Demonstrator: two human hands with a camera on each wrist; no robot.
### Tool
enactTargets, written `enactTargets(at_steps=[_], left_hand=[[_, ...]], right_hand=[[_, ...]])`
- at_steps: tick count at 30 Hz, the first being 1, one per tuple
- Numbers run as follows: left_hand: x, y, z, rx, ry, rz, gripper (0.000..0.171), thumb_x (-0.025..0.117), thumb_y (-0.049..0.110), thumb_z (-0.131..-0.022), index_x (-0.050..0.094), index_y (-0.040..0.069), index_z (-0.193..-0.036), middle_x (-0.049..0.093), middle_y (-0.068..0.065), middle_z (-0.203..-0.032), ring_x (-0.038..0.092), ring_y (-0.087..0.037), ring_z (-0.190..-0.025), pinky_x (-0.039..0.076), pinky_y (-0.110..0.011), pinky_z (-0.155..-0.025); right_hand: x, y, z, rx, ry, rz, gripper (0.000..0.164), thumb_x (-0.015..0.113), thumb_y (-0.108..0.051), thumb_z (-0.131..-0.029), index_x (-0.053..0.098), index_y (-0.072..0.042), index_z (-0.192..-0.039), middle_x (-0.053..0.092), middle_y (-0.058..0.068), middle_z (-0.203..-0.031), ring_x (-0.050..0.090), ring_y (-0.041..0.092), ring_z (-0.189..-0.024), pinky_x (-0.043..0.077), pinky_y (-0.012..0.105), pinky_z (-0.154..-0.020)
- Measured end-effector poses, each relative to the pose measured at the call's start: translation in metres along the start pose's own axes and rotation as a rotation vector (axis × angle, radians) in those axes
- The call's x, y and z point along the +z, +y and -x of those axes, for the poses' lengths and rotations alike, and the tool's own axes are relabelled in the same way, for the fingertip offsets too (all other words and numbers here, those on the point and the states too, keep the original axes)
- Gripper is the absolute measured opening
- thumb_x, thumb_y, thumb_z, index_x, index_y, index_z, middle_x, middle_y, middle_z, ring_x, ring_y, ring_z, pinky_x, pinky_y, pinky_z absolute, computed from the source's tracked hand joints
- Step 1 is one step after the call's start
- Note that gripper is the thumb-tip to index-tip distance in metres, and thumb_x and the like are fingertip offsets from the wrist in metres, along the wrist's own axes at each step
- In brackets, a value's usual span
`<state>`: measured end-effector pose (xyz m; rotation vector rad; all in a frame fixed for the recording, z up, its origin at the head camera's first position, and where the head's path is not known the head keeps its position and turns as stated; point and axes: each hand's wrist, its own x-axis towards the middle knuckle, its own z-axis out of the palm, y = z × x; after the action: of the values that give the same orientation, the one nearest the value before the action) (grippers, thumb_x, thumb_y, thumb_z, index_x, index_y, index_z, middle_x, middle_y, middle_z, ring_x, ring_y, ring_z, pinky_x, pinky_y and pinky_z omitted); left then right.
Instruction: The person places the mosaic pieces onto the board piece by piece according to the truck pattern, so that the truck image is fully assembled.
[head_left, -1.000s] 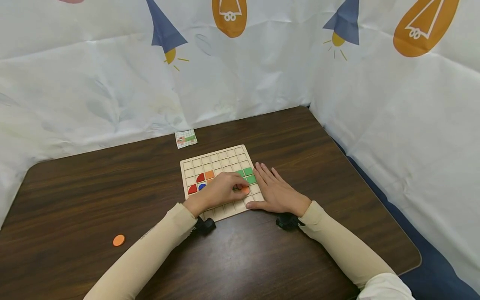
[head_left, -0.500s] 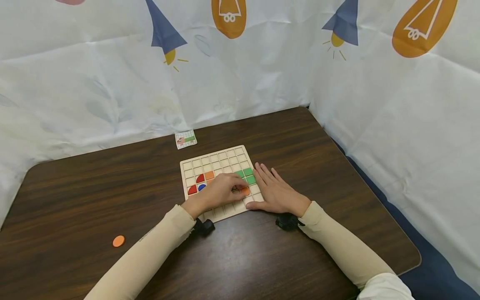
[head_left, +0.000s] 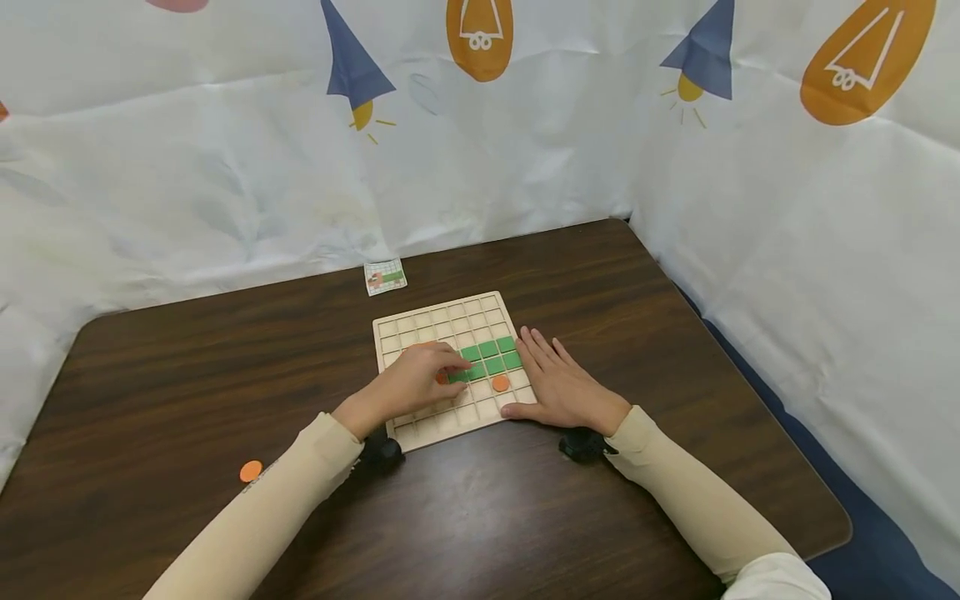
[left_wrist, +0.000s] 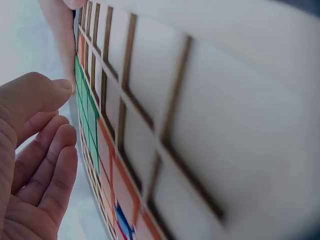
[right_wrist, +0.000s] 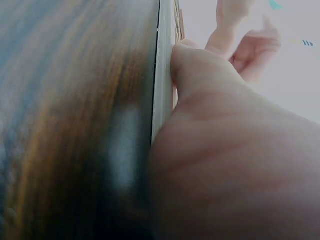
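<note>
A wooden grid board (head_left: 465,310) lies on the table, with green square tiles (head_left: 488,348) across its right half. In a cell below them sits a round orange disc (head_left: 500,383). My left hand (head_left: 408,382) hovers over the board's left part, thumb and fingers apart with nothing between them, and hides several pieces there. The left wrist view shows orange tiles (left_wrist: 125,182) and part of a blue piece (left_wrist: 123,222) beneath that hand. Flat at the board's right edge, my right hand (head_left: 564,390) rests with its thumb on the near corner.
Another orange disc (head_left: 251,472) lies on the dark wooden table (head_left: 465,517), beside the left sleeve. Behind the board is a small printed card (head_left: 386,277) with a coloured grid pattern. White printed fabric (head_left: 285,183) hangs along the table's far and right sides.
My left hand has drawn back leftward from the orange disc, which now shows fully in its cell along with more green tiles. The right hand stays at the board's edge.
</note>
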<state>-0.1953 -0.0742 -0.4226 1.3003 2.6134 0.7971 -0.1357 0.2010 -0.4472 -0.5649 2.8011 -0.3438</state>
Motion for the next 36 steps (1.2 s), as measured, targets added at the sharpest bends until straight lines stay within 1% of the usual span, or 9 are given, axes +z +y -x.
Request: enactTargets(at_steps=[4,8,15,18,21,24,26,32,36], left_hand=[[-0.008,-0.009,0.016,-0.014,0.035,-0.004,0.023,0.078,0.018,-0.092,0.08,0.009,-0.113,0.075,-0.001,-0.101,0.068,-0.012,-0.084,0.057,-0.028,-0.076],[-0.019,-0.018,0.034,-0.041,0.074,-0.032,0.021,0.076,0.018,-0.093,0.08,0.008,-0.111,0.077,-0.002,-0.101,0.068,-0.015,-0.084,0.055,-0.028,-0.073],[-0.037,-0.028,0.067,-0.117,0.093,-0.064,0.021,0.077,0.016,-0.092,0.08,0.007,-0.111,0.076,-0.006,-0.102,0.066,-0.017,-0.081,0.052,-0.025,-0.067],[-0.042,-0.032,0.081,-0.145,0.1,-0.088,0.02,0.078,0.016,-0.092,0.08,0.008,-0.11,0.077,-0.005,-0.103,0.067,-0.014,-0.083,0.056,-0.028,-0.07],[-0.047,-0.035,0.093,-0.168,0.119,-0.112,0.022,0.078,0.016,-0.092,0.08,0.007,-0.111,0.077,-0.004,-0.103,0.07,-0.015,-0.086,0.06,-0.035,-0.075],[-0.051,-0.037,0.105,-0.178,0.128,-0.125,0.022,0.078,0.016,-0.091,0.079,0.008,-0.112,0.077,-0.004,-0.106,0.072,-0.018,-0.09,0.061,-0.04,-0.078],[-0.054,-0.039,0.114,-0.186,0.121,-0.131,0.023,0.078,0.016,-0.091,0.079,0.009,-0.113,0.077,-0.002,-0.107,0.073,-0.018,-0.091,0.061,-0.04,-0.078],[-0.062,-0.047,0.15,-0.205,0.078,-0.117,0.023,0.08,0.015,-0.089,0.079,0.014,-0.112,0.075,0.004,-0.103,0.069,-0.011,-0.087,0.059,-0.031,-0.073],[-0.064,-0.053,0.175,-0.189,0.11,-0.1,0.025,0.084,0.012,-0.085,0.079,0.016,-0.109,0.074,0.007,-0.1,0.067,-0.007,-0.084,0.057,-0.027,-0.069]], right_hand=[[0.001,0.0,0.0,-0.001,0.002,0.002,0.113,0.05,-0.079,-0.093,0.004,-0.005,-0.166,-0.003,0.015,-0.176,-0.002,0.032,-0.165,0.009,0.058,-0.133],[0.002,0.0,0.0,-0.004,-0.002,0.004,0.113,0.048,-0.079,-0.094,0.003,-0.006,-0.166,-0.004,0.015,-0.176,-0.004,0.031,-0.165,0.008,0.057,-0.133],[0.0,-0.001,0.0,-0.008,-0.001,0.005,0.112,0.049,-0.078,-0.094,0.004,-0.005,-0.166,-0.003,0.016,-0.176,-0.002,0.032,-0.165,0.008,0.058,-0.133],[-0.001,-0.002,0.0,-0.01,-0.007,-0.003,0.113,0.048,-0.079,-0.094,0.004,-0.005,-0.166,-0.003,0.017,-0.175,-0.002,0.033,-0.165,0.008,0.059,-0.132],[-0.001,-0.001,0.001,0.0,-0.008,0.0,0.113,0.047,-0.08,-0.093,0.002,-0.006,-0.166,-0.004,0.016,-0.176,-0.003,0.033,-0.165,0.008,0.059,-0.133],[-0.001,0.0,0.001,0.005,0.001,0.004,0.114,0.047,-0.08,-0.093,0.003,-0.006,-0.166,-0.004,0.016,-0.176,-0.002,0.033,-0.165,0.008,0.059,-0.133],[-0.001,0.0,0.001,0.006,0.005,0.008,0.114,0.048,-0.08,-0.093,0.003,-0.005,-0.166,-0.003,0.016,-0.176,-0.002,0.033,-0.165,0.008,0.059,-0.133],[0.001,0.0,0.001,0.003,0.006,0.012,0.114,0.047,-0.081,-0.093,0.004,-0.005,-0.166,-0.003,0.016,-0.176,-0.002,0.033,-0.165,0.008,0.059,-0.132],[0.002,-0.001,0.0,0.003,0.001,0.006,0.114,0.047,-0.08,-0.093,0.003,-0.005,-0.166,-0.003,0.016,-0.176,-0.002,0.033,-0.165,0.008,0.06,-0.132]])
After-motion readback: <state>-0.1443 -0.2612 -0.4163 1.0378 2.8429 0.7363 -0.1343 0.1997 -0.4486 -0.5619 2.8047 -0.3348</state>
